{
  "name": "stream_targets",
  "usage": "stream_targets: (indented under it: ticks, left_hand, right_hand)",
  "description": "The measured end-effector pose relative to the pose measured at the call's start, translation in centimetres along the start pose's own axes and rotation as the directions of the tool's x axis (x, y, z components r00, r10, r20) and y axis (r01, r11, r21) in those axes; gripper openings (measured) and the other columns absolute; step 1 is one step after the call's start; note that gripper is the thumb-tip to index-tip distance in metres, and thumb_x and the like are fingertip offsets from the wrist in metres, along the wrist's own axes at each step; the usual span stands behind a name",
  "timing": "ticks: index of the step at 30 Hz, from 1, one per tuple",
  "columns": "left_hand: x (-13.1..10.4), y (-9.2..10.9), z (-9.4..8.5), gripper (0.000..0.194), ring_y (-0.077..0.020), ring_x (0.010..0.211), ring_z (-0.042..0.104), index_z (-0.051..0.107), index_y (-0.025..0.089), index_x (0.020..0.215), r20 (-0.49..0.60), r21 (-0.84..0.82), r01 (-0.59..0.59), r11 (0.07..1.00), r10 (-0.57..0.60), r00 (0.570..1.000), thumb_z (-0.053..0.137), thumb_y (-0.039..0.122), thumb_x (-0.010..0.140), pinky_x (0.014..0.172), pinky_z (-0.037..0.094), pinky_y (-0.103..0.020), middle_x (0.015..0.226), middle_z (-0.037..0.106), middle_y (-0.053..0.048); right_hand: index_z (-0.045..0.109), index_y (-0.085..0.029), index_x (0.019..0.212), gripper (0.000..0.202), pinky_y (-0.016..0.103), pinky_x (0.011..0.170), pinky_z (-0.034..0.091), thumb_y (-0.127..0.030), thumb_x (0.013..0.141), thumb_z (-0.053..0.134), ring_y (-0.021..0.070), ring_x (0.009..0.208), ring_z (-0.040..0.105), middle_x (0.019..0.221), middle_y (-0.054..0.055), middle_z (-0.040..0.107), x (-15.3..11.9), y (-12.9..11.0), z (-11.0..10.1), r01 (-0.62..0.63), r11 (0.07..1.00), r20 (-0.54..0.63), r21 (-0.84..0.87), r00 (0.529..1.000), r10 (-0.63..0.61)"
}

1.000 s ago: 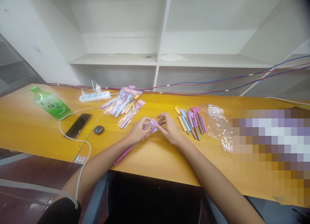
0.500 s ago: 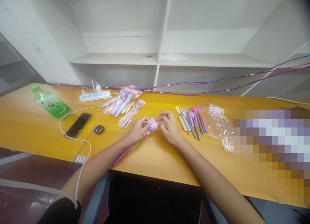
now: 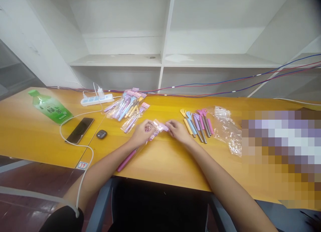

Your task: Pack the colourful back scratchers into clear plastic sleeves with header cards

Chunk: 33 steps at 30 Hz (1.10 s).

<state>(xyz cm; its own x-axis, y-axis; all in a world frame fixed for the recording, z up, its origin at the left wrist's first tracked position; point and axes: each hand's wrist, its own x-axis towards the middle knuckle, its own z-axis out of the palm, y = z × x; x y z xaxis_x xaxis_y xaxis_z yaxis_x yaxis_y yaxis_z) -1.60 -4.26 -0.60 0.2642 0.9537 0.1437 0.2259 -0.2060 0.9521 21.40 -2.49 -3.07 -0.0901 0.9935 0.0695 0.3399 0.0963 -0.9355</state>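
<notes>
My left hand (image 3: 142,134) is closed on the top of a clear plastic package that holds a magenta-handled stick (image 3: 126,161). The handle slants down toward the table's front edge. Fingers of my right hand (image 3: 177,131) pinch the end of a pale pink-purple strip (image 3: 163,126) at the package's top. Behind my left hand lie several packaged hand-shaped scratchers (image 3: 127,105) and one purple packaged scratcher (image 3: 135,118). Unwrapped scratchers in yellow, blue, purple and pink (image 3: 198,123) lie beyond my right hand.
Crumpled clear bags (image 3: 227,128) lie at the right, beside a pixelated area. At the left are a green bottle (image 3: 51,106), a phone (image 3: 80,130), a small black case (image 3: 101,134), a power strip (image 3: 96,100) and a white cable (image 3: 87,145). Shelves (image 3: 140,60) stand behind.
My right hand has lowered and its spread fingers have closed on the strip. The strip is now stretched between both hands. The view has shifted slightly.
</notes>
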Motion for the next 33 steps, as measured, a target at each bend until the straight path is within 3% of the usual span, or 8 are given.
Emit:
stream_targets:
  ticks: [4,6,11,14,17,23,28,33]
  left_hand:
    - [0.6,0.1,-0.4,0.034,-0.0088,0.065,0.059,0.052,0.021,0.12,-0.318,-0.182,-0.063,0.981,0.002,0.948,0.064,0.04,0.094,0.059,0.048,-0.022,0.111,0.068,-0.007]
    - [0.9,0.1,-0.6,0.036,-0.0095,0.068,0.059,0.049,0.022,0.123,-0.42,-0.205,-0.118,0.972,0.022,0.907,0.06,0.044,0.097,0.064,0.05,-0.023,0.11,0.066,-0.006]
    - [0.4,0.6,-0.4,0.049,-0.0154,0.083,0.065,0.044,0.025,0.135,-0.344,-0.312,-0.108,0.944,-0.006,0.939,0.056,0.056,0.099,0.071,0.053,-0.027,0.108,0.068,-0.007]
    - [0.0,0.5,0.2,0.059,-0.0187,0.093,0.068,0.047,0.024,0.137,-0.07,-0.308,0.017,0.951,-0.041,0.997,0.061,0.063,0.094,0.076,0.054,-0.029,0.113,0.068,-0.009]
    - [-0.2,-0.4,0.8,0.059,-0.0181,0.093,0.068,0.054,0.021,0.126,0.194,-0.251,0.058,0.966,-0.009,0.981,0.072,0.061,0.087,0.078,0.054,-0.028,0.112,0.067,-0.009]
    - [-0.7,-1.0,1.4,0.051,-0.0089,0.062,0.059,0.041,0.025,0.13,0.181,-0.21,-0.016,0.978,0.054,0.982,0.064,0.054,0.095,0.06,0.05,-0.025,0.101,0.061,-0.001]
    - [-0.5,-0.2,0.1,0.027,-0.0116,0.081,0.064,0.066,0.022,0.111,0.049,0.208,-0.255,0.945,0.25,0.967,0.068,0.044,0.095,0.077,0.056,-0.027,0.112,0.058,-0.005]
    - [0.1,-0.8,-0.9,0.015,-0.0103,0.079,0.064,0.071,0.02,0.1,0.064,0.355,-0.406,0.842,0.412,0.909,0.072,0.033,0.092,0.074,0.059,-0.028,0.119,0.055,-0.007]
  right_hand:
    - [0.062,-0.019,0.111,0.054,0.024,0.045,0.037,-0.069,0.095,0.049,0.0116,0.052,0.053,0.081,0.002,0.069,-1.2,-1.5,1.6,0.028,0.993,0.057,0.112,0.998,-0.034]
    - [0.063,-0.018,0.112,0.057,0.023,0.044,0.037,-0.071,0.095,0.049,0.0097,0.052,0.054,0.094,0.006,0.072,-2.2,-2.6,2.8,-0.003,0.976,0.23,0.219,0.972,-0.049]
    - [0.063,-0.019,0.099,0.043,0.022,0.045,0.042,-0.058,0.084,0.076,0.0095,0.049,0.055,0.072,-0.002,0.067,-4.7,-4.7,5.6,-0.088,0.96,0.584,0.265,0.807,-0.087]
    - [0.061,-0.02,0.094,0.042,0.021,0.04,0.036,-0.061,0.089,0.07,0.009,0.042,0.048,0.056,-0.006,0.058,-4.6,-4.8,5.4,-0.075,0.939,0.455,0.336,0.885,-0.093]
    - [0.059,-0.021,0.093,0.044,0.021,0.037,0.034,-0.062,0.087,0.072,0.0081,0.039,0.043,0.055,-0.006,0.056,-3.2,-4.3,3.4,-0.005,0.888,0.12,0.461,0.991,-0.057]
    - [0.048,-0.023,0.079,0.05,0.019,0.034,0.031,-0.06,0.077,0.081,0.0076,0.045,0.05,0.065,-0.006,0.053,-0.5,-3.3,-0.8,0.168,0.752,-0.357,0.638,0.929,0.095]
    - [0.048,-0.023,0.079,0.05,0.02,0.037,0.04,-0.058,0.076,0.084,0.0105,0.048,0.058,0.061,-0.005,0.053,-0.8,-3.5,-0.6,0.126,0.715,-0.273,0.688,0.957,0.094]
    - [0.054,-0.021,0.088,0.054,0.021,0.044,0.051,-0.065,0.076,0.083,0.0135,0.056,0.067,0.074,-0.001,0.065,-1.3,-3.7,1.0,0.1,0.705,-0.151,0.702,0.989,0.009]
